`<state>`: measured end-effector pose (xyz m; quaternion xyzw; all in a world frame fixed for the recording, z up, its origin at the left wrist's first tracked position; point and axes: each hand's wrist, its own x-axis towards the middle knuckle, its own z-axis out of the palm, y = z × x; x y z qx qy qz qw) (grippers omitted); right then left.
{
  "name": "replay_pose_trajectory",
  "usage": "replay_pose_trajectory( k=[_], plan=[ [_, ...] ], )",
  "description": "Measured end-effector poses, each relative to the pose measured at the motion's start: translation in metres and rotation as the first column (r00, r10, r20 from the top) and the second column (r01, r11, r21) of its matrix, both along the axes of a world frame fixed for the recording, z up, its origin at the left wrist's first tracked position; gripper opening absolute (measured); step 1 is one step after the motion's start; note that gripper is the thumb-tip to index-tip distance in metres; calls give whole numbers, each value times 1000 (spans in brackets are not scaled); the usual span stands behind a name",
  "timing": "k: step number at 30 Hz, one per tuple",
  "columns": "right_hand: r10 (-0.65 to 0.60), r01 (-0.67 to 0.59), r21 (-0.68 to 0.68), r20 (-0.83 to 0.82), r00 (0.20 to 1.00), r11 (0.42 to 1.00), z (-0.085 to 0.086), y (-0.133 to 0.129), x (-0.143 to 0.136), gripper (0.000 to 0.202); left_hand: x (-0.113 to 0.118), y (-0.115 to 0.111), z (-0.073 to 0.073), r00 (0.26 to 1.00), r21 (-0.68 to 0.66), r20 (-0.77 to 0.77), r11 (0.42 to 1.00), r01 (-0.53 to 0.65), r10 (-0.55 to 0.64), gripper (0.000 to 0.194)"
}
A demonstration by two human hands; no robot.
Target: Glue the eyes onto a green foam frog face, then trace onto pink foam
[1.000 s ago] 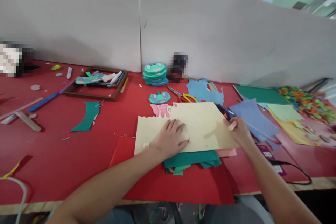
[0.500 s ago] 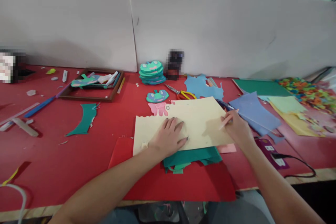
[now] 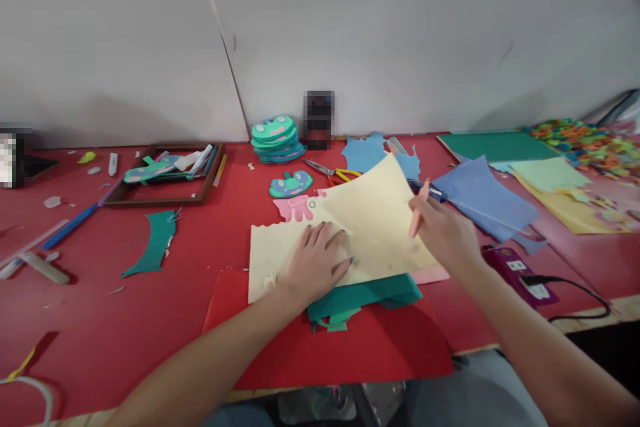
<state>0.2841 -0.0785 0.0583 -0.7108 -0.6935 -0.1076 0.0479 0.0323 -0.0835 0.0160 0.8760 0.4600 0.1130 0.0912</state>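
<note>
A cream craft sheet with a wavy upper left edge lies in front of me, its right part bent upward. My left hand rests flat on the sheet, fingers apart. At the sheet's right edge, my right hand is closed round a pale pink pen, which points down towards the sheet. Whether those fingers also touch the sheet's edge I cannot tell. Dark green pieces and a red sheet show from underneath. Pink scraps lie just beyond the cream sheet.
Behind stand a stack of green face cutouts, a single cutout and yellow-handled scissors. A wooden frame holds markers at left. Blue sheets, a purple power strip and colourful scraps lie right.
The right part of the cream sheet has risen and bent. My right hand has shifted slightly left and up with the pen, now more upright. My left hand stays on the sheet.
</note>
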Motion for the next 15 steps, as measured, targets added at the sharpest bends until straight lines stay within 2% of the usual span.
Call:
replay_pose_trajectory(
  k=[4,7,10,15],
  plan=[
    [-70,68,38,48,996,997,29,6,21,23,0,-5,6,999,13,28,1000,-22,21,42],
    [-97,89,91,85,992,992,42,10,36,22,1,-7,8,999,19,34,999,-31,30,43],
    [-109,99,120,78,991,988,39,17,50,22,1,-6,8,998,-1,31,998,-58,58,44],
    [-93,93,12,-15,996,996,23,19,63,24,-8,13,9,974,-54,23,973,-226,227,45]
  ],
)
